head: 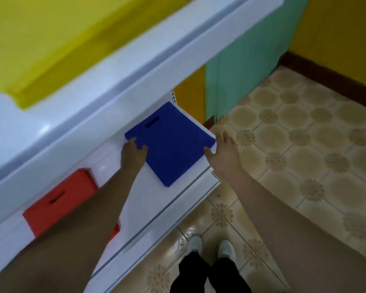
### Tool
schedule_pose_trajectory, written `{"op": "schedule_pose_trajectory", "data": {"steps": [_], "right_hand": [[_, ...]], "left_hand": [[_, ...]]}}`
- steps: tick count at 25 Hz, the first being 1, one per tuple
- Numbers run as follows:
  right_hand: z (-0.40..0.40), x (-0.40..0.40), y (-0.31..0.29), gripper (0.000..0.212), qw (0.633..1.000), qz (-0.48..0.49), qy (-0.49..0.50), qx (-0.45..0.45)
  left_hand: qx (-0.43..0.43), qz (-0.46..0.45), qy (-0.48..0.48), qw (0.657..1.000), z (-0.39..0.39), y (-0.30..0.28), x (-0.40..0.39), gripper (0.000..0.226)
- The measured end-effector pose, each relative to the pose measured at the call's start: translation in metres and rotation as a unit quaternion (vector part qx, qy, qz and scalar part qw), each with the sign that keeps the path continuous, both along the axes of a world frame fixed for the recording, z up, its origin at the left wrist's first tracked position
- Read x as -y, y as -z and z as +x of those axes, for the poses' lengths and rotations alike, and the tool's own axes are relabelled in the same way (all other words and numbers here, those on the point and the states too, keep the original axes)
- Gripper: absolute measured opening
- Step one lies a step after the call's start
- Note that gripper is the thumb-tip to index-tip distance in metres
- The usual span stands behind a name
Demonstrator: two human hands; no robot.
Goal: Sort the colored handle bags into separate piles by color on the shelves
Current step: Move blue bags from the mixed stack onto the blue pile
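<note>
1. Flat royal-blue fabric handle bag (171,142): solid blue, no print, on the lower shelf at the right.
2. Flat orange-red fabric handle bag (61,199): solid orange-red, plain, on the same shelf at the near left.
3. Thick stack of yellow fabric bags (50,43): uniform yellow, on the upper shelf at the far left.
4. Glossy white metal shelving (177,210): white boards with a thin grey stripe along the front edge.
5. Tiled floor (294,144): beige and tan, with octagon shapes and small brown flower rosettes.
6. Painted wall (336,28): mustard yellow with a mint-green panel and a dark brown skirting.
7. Pair of shoes (209,246): white, below black trousers.
</note>
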State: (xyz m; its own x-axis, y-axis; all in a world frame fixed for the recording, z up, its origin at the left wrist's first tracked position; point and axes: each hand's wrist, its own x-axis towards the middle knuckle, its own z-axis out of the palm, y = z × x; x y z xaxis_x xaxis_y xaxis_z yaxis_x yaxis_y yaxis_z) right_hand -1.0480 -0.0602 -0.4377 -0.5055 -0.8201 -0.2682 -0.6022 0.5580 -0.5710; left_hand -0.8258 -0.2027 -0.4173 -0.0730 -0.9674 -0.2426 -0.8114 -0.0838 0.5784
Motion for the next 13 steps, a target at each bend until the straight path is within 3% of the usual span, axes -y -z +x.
{"op": "schedule_pose_trajectory", "data": {"steps": [3, 7, 10, 13], "right_hand": [[0.033, -0.055, -0.073, 0.068, 0.992, -0.109, 0.031, 0.057], [0.084, -0.12, -0.16, 0.053, 0.96, -0.267, 0.074, 0.051], [0.141, -0.178, -0.209, 0.049, 0.943, -0.313, 0.106, 0.045], [0.214, -0.22, -0.24, 0.049, 0.933, -0.345, 0.078, 0.063]], "left_hand": [[-0.027, 0.011, 0.083, 0.996, -0.007, -0.051, -0.058, 0.057], [-0.063, 0.008, 0.146, 0.987, -0.003, -0.124, -0.119, 0.058], [-0.071, -0.058, 0.192, 0.977, 0.039, -0.176, -0.179, 0.051], [-0.072, -0.145, 0.2, 0.966, 0.119, -0.218, -0.232, 0.045]]}}
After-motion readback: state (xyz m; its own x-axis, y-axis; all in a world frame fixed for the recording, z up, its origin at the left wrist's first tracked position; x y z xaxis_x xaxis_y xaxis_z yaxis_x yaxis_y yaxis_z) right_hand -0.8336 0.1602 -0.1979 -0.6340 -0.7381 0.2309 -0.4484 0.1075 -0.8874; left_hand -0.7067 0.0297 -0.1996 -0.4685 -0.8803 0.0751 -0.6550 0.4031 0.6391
